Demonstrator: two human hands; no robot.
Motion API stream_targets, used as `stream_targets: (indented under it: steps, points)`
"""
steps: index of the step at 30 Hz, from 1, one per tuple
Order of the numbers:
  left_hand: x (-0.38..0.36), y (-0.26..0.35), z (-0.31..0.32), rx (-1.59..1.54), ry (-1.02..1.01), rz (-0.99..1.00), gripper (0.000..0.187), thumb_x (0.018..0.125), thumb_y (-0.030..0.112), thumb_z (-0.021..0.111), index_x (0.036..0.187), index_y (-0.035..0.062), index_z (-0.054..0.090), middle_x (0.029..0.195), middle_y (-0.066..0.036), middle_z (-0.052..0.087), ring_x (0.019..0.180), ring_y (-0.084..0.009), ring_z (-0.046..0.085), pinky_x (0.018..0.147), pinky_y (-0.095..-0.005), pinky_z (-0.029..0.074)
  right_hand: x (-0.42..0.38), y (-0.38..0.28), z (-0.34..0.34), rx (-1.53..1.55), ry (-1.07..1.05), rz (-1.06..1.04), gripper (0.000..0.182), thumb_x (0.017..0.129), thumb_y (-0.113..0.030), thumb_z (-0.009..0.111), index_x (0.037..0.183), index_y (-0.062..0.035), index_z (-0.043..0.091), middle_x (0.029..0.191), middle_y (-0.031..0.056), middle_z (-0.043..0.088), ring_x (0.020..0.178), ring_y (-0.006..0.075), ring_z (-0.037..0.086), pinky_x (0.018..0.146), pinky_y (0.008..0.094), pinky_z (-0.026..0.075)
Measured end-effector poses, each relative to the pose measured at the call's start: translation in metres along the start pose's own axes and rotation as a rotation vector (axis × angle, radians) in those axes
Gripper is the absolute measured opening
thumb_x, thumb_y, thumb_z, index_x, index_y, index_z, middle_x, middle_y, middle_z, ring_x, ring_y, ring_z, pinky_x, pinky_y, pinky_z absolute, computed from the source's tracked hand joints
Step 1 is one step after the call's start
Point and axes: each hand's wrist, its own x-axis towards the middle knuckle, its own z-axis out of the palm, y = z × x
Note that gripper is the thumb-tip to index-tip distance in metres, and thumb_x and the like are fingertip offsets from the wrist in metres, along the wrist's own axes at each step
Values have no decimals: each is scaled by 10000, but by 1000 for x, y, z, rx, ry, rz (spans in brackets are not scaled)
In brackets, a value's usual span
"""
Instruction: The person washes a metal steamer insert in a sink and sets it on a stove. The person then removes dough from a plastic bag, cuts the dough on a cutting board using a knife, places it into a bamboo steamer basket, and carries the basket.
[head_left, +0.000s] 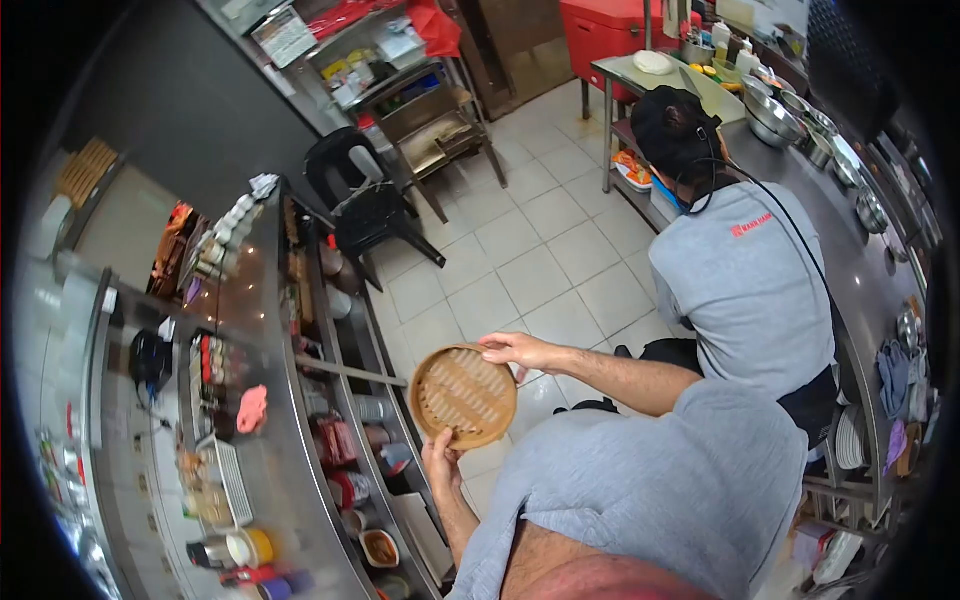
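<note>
Pale square floor tiles (548,243) lie beneath one round, tan bamboo steamer basket (465,395), held in the air beside a long stainless-steel counter (275,450). Being circular, it shows no long axis. Both hands touch it equally: left hand (441,462) clamped on the lower rim, right hand (524,352) on the upper. Also counted: one black plastic chair (375,215), one grey-shirted co-worker (750,270).
</note>
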Motion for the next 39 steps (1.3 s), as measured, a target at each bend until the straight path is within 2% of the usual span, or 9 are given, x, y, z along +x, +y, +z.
stream_targets:
  steps: [6,10,15,17,22,28,34,35,39]
  points:
    - [131,45,34,-96,-9,-85,419,791,196,618,1151,37,474,1029,-90,599,868,-201,622,652,-345,538,96,-30,-63,-9,112,-16,622,846,-425,542,1323,-72,357,1284,118,459,1112,197,472,668,310,484]
    - [238,71,66,-18,-105,-119,417,785,209,636,1125,24,482,996,-90,605,833,-193,625,572,-295,535,141,-24,-125,162,321,7,595,844,-399,551,1311,-74,372,1263,122,462,1060,207,494,674,335,481]
    - [383,113,127,85,-212,-187,413,780,207,651,1078,-13,471,927,-134,605,675,-206,631,526,-275,540,189,-15,-216,471,722,143,518,840,-344,572,1250,-74,406,1204,95,463,888,179,508,656,340,474]
    - [437,133,164,118,-272,-217,426,784,208,649,1075,-35,455,890,-161,600,569,-210,615,501,-266,541,208,-23,-252,506,868,127,483,841,-331,573,1222,-75,423,1187,90,475,862,165,505,640,328,471]
    - [541,182,277,178,-488,-220,411,805,204,626,1071,-55,450,865,-165,600,561,-201,610,509,-259,541,237,-59,-343,513,1216,-34,410,839,-287,592,1162,-74,456,1021,57,509,834,165,522,616,309,457]
    - [636,183,419,167,-632,-232,374,804,207,622,1029,-52,475,840,-156,605,583,-207,623,521,-266,547,232,-88,-488,432,1620,-194,399,812,-182,621,1164,-84,459,1005,53,536,817,141,512,595,310,452]
    - [696,169,548,211,-665,-290,410,803,258,610,1069,-38,514,871,-159,619,612,-231,629,523,-276,545,210,-86,-658,116,2027,-280,402,721,-117,691,1083,-51,531,894,99,564,856,215,548,725,334,462]
    - [707,169,571,210,-674,-285,418,800,268,614,1068,-38,515,853,-158,619,610,-229,628,524,-274,545,202,-93,-682,27,2124,-119,377,710,-117,690,1049,-43,544,937,127,560,884,237,548,759,342,458]
    - [756,166,671,197,-731,-277,436,799,251,629,1094,-45,504,927,-140,586,661,-195,607,543,-261,544,157,-114,-759,-508,2336,38,401,704,-134,683,1076,-74,546,984,167,528,963,318,501,845,409,419]
